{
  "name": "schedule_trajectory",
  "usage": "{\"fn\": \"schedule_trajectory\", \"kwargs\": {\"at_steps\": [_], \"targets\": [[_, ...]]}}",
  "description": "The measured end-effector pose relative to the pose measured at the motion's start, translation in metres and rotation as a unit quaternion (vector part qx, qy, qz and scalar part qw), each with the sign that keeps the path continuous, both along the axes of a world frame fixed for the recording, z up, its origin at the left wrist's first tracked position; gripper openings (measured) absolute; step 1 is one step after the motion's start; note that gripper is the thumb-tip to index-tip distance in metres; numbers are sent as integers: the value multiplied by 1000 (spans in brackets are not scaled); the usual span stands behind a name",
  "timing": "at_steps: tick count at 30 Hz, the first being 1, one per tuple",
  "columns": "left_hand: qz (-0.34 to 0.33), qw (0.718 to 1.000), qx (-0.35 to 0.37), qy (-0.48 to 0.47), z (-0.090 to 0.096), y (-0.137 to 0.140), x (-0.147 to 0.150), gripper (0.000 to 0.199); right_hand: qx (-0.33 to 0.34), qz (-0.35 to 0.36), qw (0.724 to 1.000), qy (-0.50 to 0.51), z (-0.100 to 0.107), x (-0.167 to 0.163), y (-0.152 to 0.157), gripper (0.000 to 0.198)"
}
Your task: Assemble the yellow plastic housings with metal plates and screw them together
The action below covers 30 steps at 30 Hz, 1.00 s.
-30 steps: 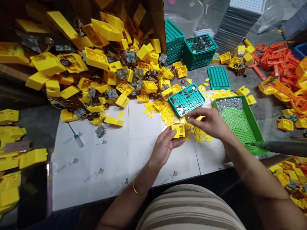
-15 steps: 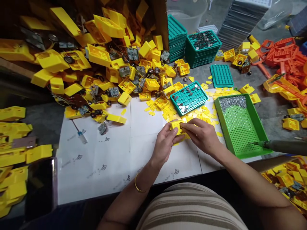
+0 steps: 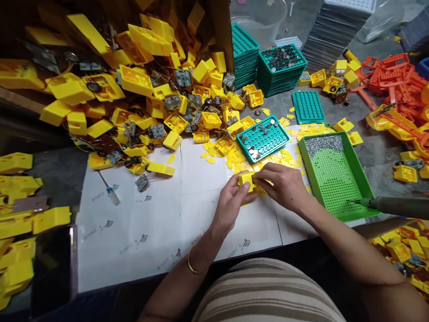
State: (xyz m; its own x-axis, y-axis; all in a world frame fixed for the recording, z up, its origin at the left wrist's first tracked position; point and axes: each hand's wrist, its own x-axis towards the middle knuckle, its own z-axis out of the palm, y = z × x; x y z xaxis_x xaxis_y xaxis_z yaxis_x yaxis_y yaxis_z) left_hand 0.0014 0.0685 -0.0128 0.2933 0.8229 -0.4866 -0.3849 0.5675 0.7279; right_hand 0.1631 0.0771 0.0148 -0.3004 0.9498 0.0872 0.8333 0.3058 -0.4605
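My left hand [image 3: 231,199] is closed round a small yellow plastic housing [image 3: 246,180] with a grid of tiny holes in its face, thumb pressed on the front. My right hand [image 3: 283,185] pinches at the right side of that housing; whatever lies between its fingertips is hidden. Just beyond the hands, a teal tray [image 3: 263,139] with rows of round pockets holds several small round metal parts. Loose yellow plastic pieces [image 3: 284,157] are scattered under and around this tray.
A green perforated basket [image 3: 345,179] with small screws stands right, a power screwdriver [image 3: 398,205] reaching over it. Yellow housings with wires [image 3: 174,120] heap up at left. A screwdriver [image 3: 112,195] lies on the white sheet [image 3: 147,241]. Stacked teal trays [image 3: 281,76] stand behind.
The right fingers have shifted slightly at the housing's side, and the wrist looks a little raised. The left hand keeps its hold. The whole view has moved slightly.
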Motion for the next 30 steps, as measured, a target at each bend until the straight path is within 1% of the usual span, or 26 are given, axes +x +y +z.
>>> {"fn": "schedule_trajectory", "kwargs": {"at_steps": [1,2,4,6,7,8,9,11,12,13,15,18,20,22,24,25,26,28,29,30], "targets": [[-3,1000,1,2,0,0,0,39,-7,3,1000,-6,1,-1,0,21],[-7,1000,0,0,0,0,-1,39,-19,1,1000,8,1,-1,0,19],[-19,1000,-3,-10,0,1,-1,38,-63,-17,993,95,0,0,2,11],[-28,999,-12,-22,0,1,-2,37,-118,-30,971,206,-3,3,7,3],[-30,999,-21,-28,0,1,-2,37,-132,-33,960,246,-5,5,11,5],[-32,998,-32,-34,0,2,-2,38,-125,-39,954,270,-7,8,15,6],[-34,998,-45,-39,0,2,-2,38,-98,-52,955,275,-8,12,21,7],[-37,996,-65,-45,0,2,-2,38,-17,-88,967,239,-11,18,34,11],[-38,996,-69,-45,0,2,-3,37,12,-101,973,207,-12,21,40,14],[-38,996,-71,-44,0,2,-3,37,24,-103,979,172,-13,23,46,16],[-38,996,-73,-44,0,3,-3,35,8,-79,991,109,-14,25,57,19],[-41,995,-81,-46,1,3,-4,33,-24,-50,997,57,-12,26,67,13],[-39,994,-86,-48,1,4,-3,30,-34,-51,997,55,-8,26,69,9],[-35,994,-89,-51,0,4,-3,29,-33,-65,992,99,-3,27,65,7],[-31,994,-91,-59,-1,4,-3,28,-47,-83,975,203,0,26,56,6],[-30,993,-93,-63,-1,4,-3,28,-67,-95,956,271,0,25,50,7],[-29,993,-95,-68,-2,4,-3,29,-95,-111,930,338,-1,24,42,10],[-30,991,-101,-76,-3,5,-3,28,-158,-154,866,448,-7,21,26,17],[-31,991,-103,-80,-4,5,-3,28,-185,-174,838,483,-10,20,18,20],[-32,991,-105,-83,-5,5,-3,27,-210,-189,815,505,-14,18,11,22]]}}
